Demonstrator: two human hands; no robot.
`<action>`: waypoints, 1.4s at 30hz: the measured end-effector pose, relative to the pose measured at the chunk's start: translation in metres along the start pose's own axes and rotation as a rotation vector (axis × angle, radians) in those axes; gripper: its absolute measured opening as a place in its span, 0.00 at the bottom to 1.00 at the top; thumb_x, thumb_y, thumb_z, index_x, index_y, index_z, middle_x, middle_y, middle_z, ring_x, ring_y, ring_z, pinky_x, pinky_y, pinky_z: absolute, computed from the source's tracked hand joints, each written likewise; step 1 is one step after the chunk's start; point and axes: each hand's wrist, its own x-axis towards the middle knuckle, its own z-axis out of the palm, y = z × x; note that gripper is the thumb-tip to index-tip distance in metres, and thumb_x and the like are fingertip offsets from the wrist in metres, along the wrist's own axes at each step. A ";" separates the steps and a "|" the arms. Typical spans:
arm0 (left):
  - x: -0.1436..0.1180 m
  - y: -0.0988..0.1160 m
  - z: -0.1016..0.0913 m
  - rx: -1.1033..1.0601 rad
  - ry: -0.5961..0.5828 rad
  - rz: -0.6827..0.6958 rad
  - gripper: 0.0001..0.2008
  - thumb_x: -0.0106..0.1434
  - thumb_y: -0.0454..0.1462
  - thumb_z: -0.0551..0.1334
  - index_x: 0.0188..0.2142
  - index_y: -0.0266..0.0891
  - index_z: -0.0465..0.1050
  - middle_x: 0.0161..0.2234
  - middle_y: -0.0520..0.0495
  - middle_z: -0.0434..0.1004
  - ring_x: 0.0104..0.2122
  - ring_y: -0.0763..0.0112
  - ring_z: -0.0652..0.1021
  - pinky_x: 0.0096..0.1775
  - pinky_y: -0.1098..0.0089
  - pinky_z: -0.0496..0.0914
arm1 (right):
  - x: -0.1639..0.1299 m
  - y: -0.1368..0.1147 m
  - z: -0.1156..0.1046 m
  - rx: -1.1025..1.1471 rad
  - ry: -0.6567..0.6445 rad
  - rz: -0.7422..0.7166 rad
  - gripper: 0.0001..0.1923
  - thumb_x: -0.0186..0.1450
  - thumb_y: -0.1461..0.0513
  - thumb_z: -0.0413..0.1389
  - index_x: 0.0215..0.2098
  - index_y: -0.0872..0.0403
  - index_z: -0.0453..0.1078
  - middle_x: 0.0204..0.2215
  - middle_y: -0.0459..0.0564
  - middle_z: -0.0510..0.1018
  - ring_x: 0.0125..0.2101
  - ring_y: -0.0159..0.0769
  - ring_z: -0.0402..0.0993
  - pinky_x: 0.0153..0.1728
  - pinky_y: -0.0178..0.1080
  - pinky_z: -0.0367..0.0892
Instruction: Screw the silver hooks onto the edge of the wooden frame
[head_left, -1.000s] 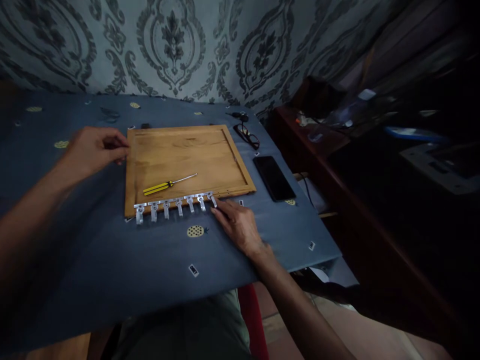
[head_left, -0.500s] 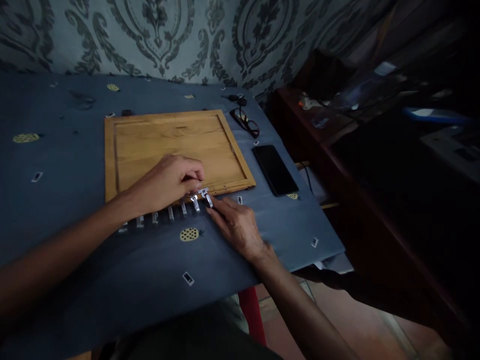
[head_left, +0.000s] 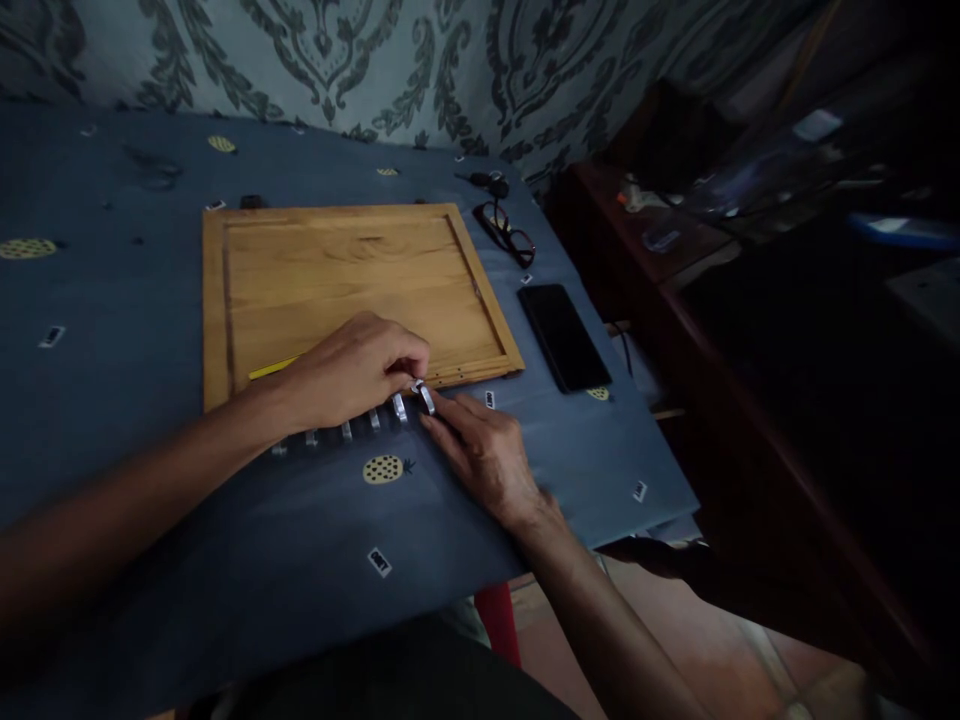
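Since the earlier frames, left hand (head_left: 352, 372) has crossed from the board's far left edge to its near edge and now covers most of the yellow screwdriver (head_left: 271, 367), whose handle end alone shows at frame centre-left.

Worktop (head_left: 150, 520): covered in a blue cloth with pineapple print, filling the left and centre of the frame.

Wooden board (head_left: 337, 275): framed panel lying flat at upper centre.

Left hand: fingers drawn together and pinched on the rightmost hook of the metal hook rail (head_left: 375, 418), which lies along the board's near edge at frame centre.

Right hand (head_left: 480, 450): resting on the cloth just right of the rail, fingers loosely spread, fingertips touching the rail's right end; no closed grip seen.

Smartphone (head_left: 564, 337): face up, dark screen, right of the board.

Eyeglasses (head_left: 511, 235): folded, beside the board's upper right corner.

Keys (head_left: 489, 183): small dark cluster just above the eyeglasses; detail unclear.
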 end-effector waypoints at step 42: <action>0.009 -0.005 0.005 0.026 -0.040 0.141 0.09 0.57 0.24 0.61 0.25 0.36 0.75 0.22 0.56 0.71 0.25 0.79 0.68 0.32 0.72 0.57 | -0.001 0.001 0.000 0.086 -0.019 0.056 0.18 0.77 0.55 0.50 0.54 0.52 0.79 0.30 0.50 0.80 0.30 0.36 0.78 0.34 0.34 0.71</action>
